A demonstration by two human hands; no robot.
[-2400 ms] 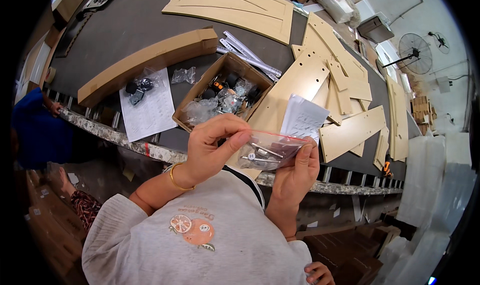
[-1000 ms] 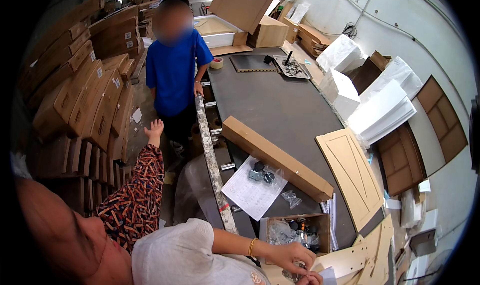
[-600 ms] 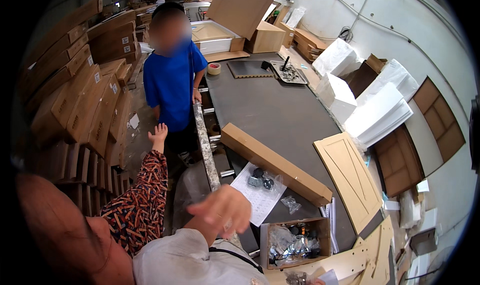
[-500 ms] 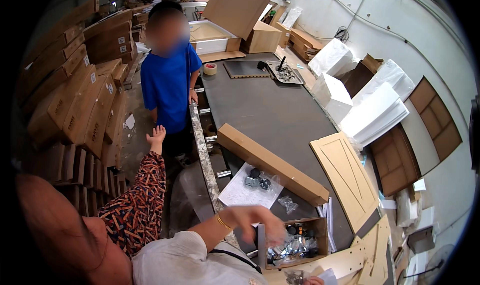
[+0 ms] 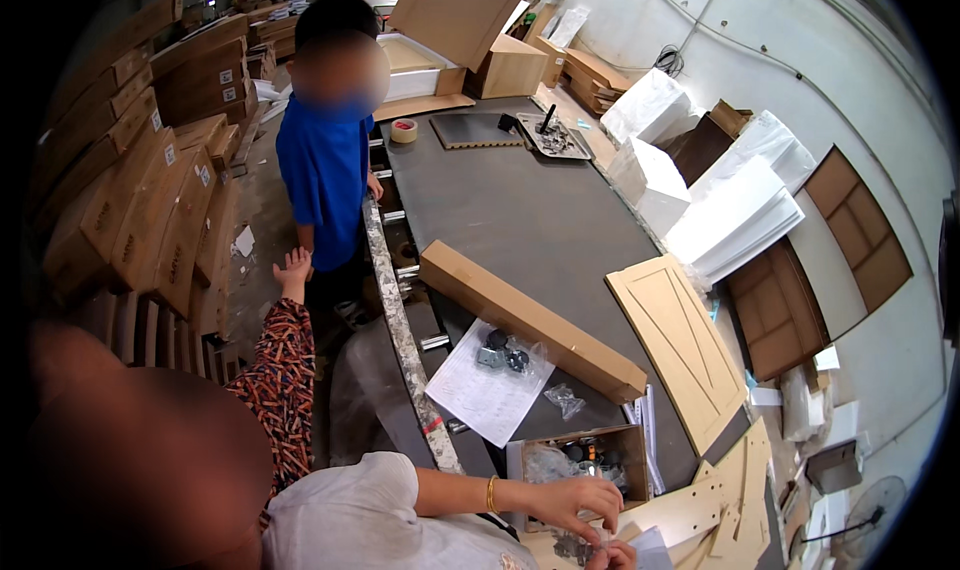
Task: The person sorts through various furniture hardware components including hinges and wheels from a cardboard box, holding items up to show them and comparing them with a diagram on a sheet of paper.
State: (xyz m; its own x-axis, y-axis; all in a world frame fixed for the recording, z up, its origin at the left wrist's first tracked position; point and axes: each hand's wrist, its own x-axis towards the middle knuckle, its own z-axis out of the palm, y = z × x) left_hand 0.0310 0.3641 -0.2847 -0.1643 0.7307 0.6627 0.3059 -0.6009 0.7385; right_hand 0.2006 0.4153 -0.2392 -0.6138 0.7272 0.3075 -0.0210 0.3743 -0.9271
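The small clear bag (image 5: 572,547) with metal pieces is at the lower border of the view; I count the clock directions from it. The left hand (image 5: 580,498) comes from 10 o'clock, its thumb and fingers pinched together at the bag. The right hand (image 5: 613,555), at 3 o'clock, seems also to pinch the bag, though the border cuts it.

To handle the bag well, I would advise a firm pinch on both sides, the pieces resting at its bottom, and low over the pale boards (image 5: 700,505), so nothing small falls far.

About the edges: the open box (image 5: 637,452) of hardware stands just beside the left hand at 12 o'clock, and its wall could be knocked. The folded paper (image 5: 655,548) is very near the right hand at 3 o'clock. The speckled table edge (image 5: 400,320) runs from 10 to 11 o'clock; a dropped piece could roll over it.

Room for moving is better, I judge, on the grey tabletop (image 5: 500,200) at 12 o'clock, beyond the long carton (image 5: 530,320). At 11 o'clock a person in blue (image 5: 320,170) stands beside the table.
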